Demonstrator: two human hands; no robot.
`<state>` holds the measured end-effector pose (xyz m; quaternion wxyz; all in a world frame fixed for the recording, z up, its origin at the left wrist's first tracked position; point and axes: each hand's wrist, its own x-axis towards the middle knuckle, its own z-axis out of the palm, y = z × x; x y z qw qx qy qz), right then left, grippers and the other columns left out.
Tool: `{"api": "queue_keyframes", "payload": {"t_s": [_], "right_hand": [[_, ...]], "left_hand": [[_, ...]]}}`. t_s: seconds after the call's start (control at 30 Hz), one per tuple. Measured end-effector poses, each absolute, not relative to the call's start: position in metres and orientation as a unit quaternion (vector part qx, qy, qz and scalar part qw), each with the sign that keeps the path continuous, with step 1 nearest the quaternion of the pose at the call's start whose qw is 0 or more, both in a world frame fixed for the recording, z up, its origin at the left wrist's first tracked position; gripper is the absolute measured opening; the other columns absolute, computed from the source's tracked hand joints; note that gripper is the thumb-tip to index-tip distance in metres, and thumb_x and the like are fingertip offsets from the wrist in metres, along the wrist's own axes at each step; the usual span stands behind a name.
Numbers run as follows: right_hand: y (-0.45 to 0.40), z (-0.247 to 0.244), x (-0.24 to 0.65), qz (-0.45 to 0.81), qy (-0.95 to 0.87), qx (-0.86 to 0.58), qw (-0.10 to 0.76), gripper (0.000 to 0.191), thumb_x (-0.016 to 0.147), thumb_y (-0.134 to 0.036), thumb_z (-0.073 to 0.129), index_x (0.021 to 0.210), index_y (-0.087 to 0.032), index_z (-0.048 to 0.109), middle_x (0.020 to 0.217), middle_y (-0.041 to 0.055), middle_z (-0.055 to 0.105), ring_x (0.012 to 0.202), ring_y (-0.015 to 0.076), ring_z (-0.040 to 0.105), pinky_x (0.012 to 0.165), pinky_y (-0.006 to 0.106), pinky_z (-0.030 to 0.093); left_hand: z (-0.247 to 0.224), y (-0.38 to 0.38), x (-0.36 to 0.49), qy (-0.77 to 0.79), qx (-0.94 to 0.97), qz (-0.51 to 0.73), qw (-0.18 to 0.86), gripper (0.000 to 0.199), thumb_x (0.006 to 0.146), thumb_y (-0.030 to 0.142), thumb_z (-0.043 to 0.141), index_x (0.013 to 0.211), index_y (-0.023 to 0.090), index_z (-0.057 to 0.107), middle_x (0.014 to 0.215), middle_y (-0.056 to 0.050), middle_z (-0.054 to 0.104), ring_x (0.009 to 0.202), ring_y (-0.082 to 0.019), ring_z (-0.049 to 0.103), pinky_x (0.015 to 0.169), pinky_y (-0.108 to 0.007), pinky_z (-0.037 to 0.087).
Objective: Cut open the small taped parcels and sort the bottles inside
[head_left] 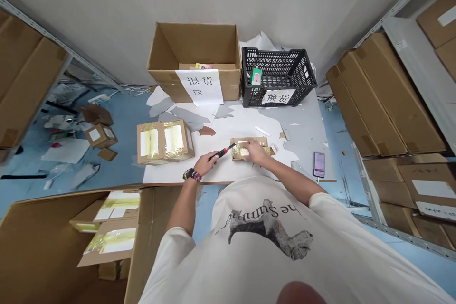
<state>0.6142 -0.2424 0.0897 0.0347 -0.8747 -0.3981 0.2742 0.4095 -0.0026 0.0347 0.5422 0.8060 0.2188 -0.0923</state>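
My left hand (205,164), with a watch on its wrist, is closed around a red and black utility knife (223,153). The knife's tip points right, to the left end of a small cardboard box (237,152) wrapped in yellowish tape. Whether the blade touches the tape, I cannot tell. Over the box's top lies my right hand (256,153), its fingers bent and gripping the box against the table. Part of the box is hidden under that hand.
Two taped boxes (166,140) stand at the table's left. Behind are a large labelled carton (164,80) and a black plastic crate (306,83). A phone (318,164) lies at the right. A big open carton (46,209) with boxes stands lower left. Shelves flank both sides.
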Motion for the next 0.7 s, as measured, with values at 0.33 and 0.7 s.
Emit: {"api": "queue_keyframes", "payload": {"t_s": [0.33, 0.7], "right_hand": [[-0.251, 0.102, 0.611, 0.286, -0.396, -0.87, 0.072, 0.014, 0.102, -0.027, 0.073, 0.115, -0.023, 0.077, 0.122, 0.0085, 0.081, 0.125, 0.0312, 0.07, 0.113, 0.037, 0.049], [-0.251, 0.095, 0.615, 0.276, -0.406, -0.87, 0.047, 0.031, 0.107, -0.028, 0.067, 0.135, -0.02, 0.075, 0.125, 0.013, 0.084, 0.124, 0.0315, 0.073, 0.118, 0.04, 0.044]], "left_hand": [[0.046, 0.022, 0.435, 0.137, 0.842, -0.171, 0.492, 0.07, 0.101, 0.071, 0.052, 0.145, 0.023, 0.079, 0.078, -0.002, 0.073, 0.067, -0.02, 0.064, 0.068, -0.031, 0.051], [0.073, 0.007, 0.457, 0.08, 0.957, -0.168, 0.224, 0.047, 0.106, 0.055, 0.054, 0.141, 0.036, 0.079, 0.117, -0.012, 0.086, 0.11, -0.034, 0.079, 0.095, -0.041, 0.055]]}}
